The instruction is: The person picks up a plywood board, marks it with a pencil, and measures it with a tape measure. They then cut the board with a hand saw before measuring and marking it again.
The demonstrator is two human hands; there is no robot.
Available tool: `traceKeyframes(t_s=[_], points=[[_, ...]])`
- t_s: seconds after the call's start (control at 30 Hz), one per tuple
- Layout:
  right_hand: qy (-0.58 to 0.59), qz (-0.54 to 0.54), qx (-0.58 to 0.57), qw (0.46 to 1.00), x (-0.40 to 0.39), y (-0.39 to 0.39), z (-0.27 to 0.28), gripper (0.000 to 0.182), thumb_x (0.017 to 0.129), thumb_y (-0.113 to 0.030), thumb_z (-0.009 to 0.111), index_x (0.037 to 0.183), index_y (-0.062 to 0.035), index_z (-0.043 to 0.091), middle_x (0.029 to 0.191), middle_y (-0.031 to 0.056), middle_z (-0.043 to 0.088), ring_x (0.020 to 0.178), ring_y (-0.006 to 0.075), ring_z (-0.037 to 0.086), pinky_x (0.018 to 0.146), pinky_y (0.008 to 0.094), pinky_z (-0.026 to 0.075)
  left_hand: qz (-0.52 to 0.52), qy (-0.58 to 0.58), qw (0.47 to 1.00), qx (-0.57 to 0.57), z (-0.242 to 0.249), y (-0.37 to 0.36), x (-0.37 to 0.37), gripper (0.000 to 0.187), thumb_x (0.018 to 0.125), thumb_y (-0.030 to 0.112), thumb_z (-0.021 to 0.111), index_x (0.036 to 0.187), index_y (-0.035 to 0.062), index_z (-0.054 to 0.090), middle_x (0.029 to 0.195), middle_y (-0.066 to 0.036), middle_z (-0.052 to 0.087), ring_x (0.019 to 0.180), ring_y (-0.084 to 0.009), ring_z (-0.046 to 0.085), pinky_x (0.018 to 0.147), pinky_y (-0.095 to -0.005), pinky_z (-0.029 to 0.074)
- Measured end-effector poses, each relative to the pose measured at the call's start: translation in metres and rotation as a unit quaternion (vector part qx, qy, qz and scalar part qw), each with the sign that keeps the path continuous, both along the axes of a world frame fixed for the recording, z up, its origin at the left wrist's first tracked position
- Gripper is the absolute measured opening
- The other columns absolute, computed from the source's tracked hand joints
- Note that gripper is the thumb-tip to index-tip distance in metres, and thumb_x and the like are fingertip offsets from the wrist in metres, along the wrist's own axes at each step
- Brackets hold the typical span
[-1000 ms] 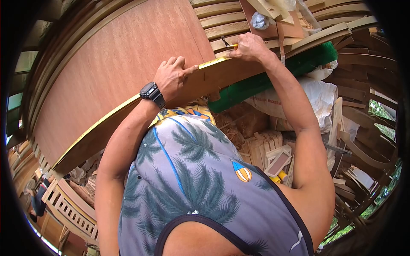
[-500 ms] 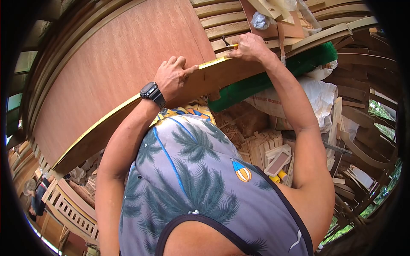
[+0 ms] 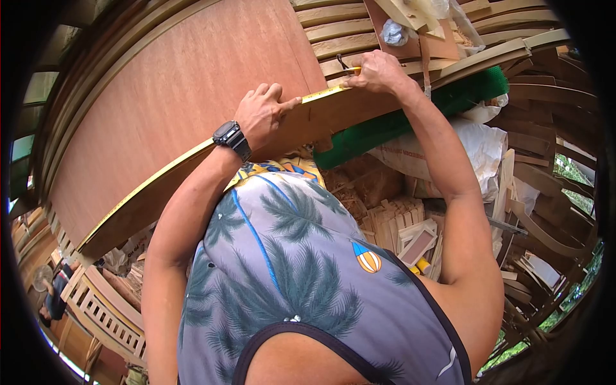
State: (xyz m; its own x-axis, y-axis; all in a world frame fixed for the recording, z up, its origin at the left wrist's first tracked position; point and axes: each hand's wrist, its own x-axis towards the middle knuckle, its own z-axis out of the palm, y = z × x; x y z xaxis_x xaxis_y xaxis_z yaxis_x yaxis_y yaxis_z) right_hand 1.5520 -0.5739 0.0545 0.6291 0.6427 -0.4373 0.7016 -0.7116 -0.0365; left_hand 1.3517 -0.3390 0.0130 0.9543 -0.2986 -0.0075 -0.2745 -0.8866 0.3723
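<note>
A yellow tape measure blade [image 3: 323, 95] lies stretched along the near edge of a reddish-brown plywood sheet [image 3: 192, 77]. My left hand [image 3: 262, 115], with a black watch on its wrist, holds the blade against that edge. Its index finger points right along the tape, and the other fingers are bent. Further right, my right hand [image 3: 378, 72] is closed around the tape's yellow-and-black end near the sheet's corner. A dark loop stands up beside its fingers. Most of what the right hand grips is hidden by the hand.
Wooden slats [image 3: 337, 42] lie beyond the sheet. A green mesh roll [image 3: 410, 122] and white sacks [image 3: 471, 151] are below its right end. Wood offcuts [image 3: 401, 221] and shavings lie near my body. A slatted wooden piece [image 3: 106, 314] and another person [image 3: 56, 292] are at lower left.
Both hands keep their hold on the tape at nearly the same spots. The whole view has shifted very slightly.
</note>
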Motion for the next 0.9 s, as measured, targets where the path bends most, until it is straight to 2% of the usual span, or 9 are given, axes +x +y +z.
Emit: traceKeyframes(t_s=[0.23,0.33,0.4,0.53,0.6,0.7,0.9], points=[[0.0,-0.002,-0.003,1.0,0.004,-0.004,-0.009,0.058,0.077,-0.06,0.069,0.105,-0.0095,0.074,0.089,0.0181,0.072,0.094,0.0369,0.069,0.085,0.0476,0.055,0.002,-0.018,1.0,-0.013,-0.003,-0.001,-0.001,0.039,0.089,0.017,0.057,0.125,0.0275,0.068,0.096,-0.008,0.055,0.095,-0.0256,0.056,0.079,-0.0381,0.048],[0.024,-0.026,-0.018,0.999,0.004,-0.014,-0.011,0.061,0.077,-0.059,0.07,0.111,-0.0077,0.073,0.098,0.0215,0.072,0.102,0.0371,0.067,0.087,0.0471,0.055,0.006,-0.03,0.999,-0.032,-0.006,-0.003,0.0,0.039,0.087,0.016,0.058,0.124,0.0271,0.068,0.094,-0.008,0.056,0.092,-0.0256,0.056,0.078,-0.0376,0.049],[-0.056,0.021,0.083,0.995,-0.008,-0.026,-0.01,0.057,0.079,-0.057,0.07,0.104,-0.0064,0.073,0.097,0.019,0.072,0.104,0.0365,0.065,0.085,0.0473,0.055,0.009,-0.039,0.998,-0.04,-0.005,-0.004,0.001,0.039,0.087,0.016,0.059,0.123,0.0269,0.068,0.093,-0.008,0.056,0.09,-0.0256,0.057,0.077,-0.0375,0.049],[-0.071,-0.004,0.139,0.988,-0.022,-0.034,-0.011,0.049,0.079,-0.053,0.073,0.093,-0.0062,0.072,0.092,0.0149,0.07,0.1,0.0354,0.063,0.081,0.0477,0.054,0.047,-0.043,0.996,-0.067,-0.005,-0.008,0.002,0.04,0.086,0.016,0.06,0.123,0.0271,0.067,0.09,-0.009,0.057,0.088,-0.0273,0.058,0.074,-0.0389,0.05],[-0.12,0.021,0.228,0.966,-0.025,-0.04,-0.02,0.042,0.076,-0.047,0.079,0.088,-0.0084,0.07,0.083,0.012,0.068,0.084,0.0329,0.062,0.073,0.0441,0.053,0.059,-0.063,0.993,-0.075,-0.007,-0.008,0.003,0.039,0.085,0.016,0.06,0.122,0.0269,0.067,0.089,-0.009,0.057,0.086,-0.0279,0.059,0.073,-0.0395,0.05],[-0.134,0.016,0.256,0.957,-0.03,-0.044,-0.025,0.043,0.075,-0.048,0.079,0.086,-0.0082,0.07,0.081,0.0099,0.068,0.083,0.0313,0.062,0.072,0.0425,0.054,0.059,-0.053,0.995,-0.067,-0.006,-0.009,0.003,0.036,0.085,0.016,0.061,0.12,0.0262,0.067,0.088,-0.009,0.057,0.084,-0.0287,0.059,0.071,-0.0403,0.05],[-0.134,0.012,0.235,0.963,-0.03,-0.043,-0.022,0.042,0.075,-0.049,0.079,0.085,-0.0082,0.07,0.082,0.0104,0.069,0.085,0.0316,0.063,0.073,0.044,0.054,0.056,-0.063,0.995,-0.048,-0.005,-0.011,0.003,0.035,0.086,0.017,0.06,0.119,0.0268,0.067,0.088,-0.009,0.056,0.084,-0.0286,0.059,0.07,-0.0399,0.051]])
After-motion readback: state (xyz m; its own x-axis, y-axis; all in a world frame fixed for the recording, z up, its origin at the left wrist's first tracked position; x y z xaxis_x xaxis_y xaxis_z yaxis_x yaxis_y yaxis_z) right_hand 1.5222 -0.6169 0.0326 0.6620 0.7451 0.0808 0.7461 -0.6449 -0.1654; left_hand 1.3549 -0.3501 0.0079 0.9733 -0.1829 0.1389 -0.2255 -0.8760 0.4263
